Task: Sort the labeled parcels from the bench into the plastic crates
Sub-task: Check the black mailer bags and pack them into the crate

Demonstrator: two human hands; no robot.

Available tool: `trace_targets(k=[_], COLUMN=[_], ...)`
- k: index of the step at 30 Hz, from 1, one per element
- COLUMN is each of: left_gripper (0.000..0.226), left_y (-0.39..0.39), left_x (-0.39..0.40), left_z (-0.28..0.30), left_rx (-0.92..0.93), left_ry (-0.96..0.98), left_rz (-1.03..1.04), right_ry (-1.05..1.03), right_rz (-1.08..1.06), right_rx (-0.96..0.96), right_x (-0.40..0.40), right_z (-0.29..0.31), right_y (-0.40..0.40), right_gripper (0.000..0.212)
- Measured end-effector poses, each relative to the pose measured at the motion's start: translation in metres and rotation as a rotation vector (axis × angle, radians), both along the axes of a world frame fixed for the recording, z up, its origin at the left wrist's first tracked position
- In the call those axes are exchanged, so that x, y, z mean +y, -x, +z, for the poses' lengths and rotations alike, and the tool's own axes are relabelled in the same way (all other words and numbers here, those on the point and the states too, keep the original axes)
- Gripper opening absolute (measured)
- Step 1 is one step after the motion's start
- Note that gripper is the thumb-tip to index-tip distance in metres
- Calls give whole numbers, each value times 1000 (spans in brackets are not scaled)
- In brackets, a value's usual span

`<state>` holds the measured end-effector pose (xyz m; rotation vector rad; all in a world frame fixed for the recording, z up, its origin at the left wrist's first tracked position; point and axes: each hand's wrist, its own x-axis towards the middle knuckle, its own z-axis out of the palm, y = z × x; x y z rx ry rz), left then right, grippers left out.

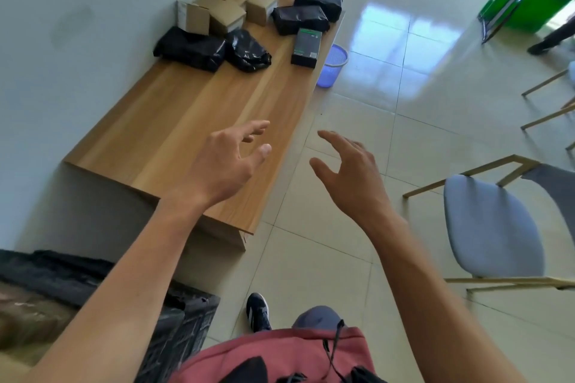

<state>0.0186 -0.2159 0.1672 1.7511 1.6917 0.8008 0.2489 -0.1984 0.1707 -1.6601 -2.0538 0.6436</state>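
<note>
Parcels lie at the far end of the wooden bench (186, 121): several black plastic-wrapped parcels (189, 48), several small cardboard boxes (225, 17) and a dark box with a green label (306, 47). My left hand (227, 162) hovers above the near part of the bench, fingers spread, holding nothing. My right hand (348, 171) is raised over the floor beside the bench edge, fingers spread and empty. A black plastic crate (183, 323) sits at the lower left, partly behind my left arm. A green crate (525, 0) stands far right on the floor.
A purple wastebasket (333, 65) stands on the tiled floor by the bench's far edge. Grey chairs with gold frames (488, 227) line the right side. Another person's leg shows near the green crate. A wooden cabinet rises behind the parcels.
</note>
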Motion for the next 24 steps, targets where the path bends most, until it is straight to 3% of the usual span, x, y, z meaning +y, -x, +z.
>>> trace_targets(k=[10, 24], left_gripper=[48, 48], left_y=[-7, -83], left_x=[93, 291], left_z=[-12, -14], left_rx=[29, 58], left_ry=[21, 73], left_rz=[24, 95], right_ry=[44, 80], right_rz=[27, 80], right_rx=[24, 34], right_x=[95, 318], right_z=[-14, -23], right_y=[-3, -74], right_gripper=[53, 53])
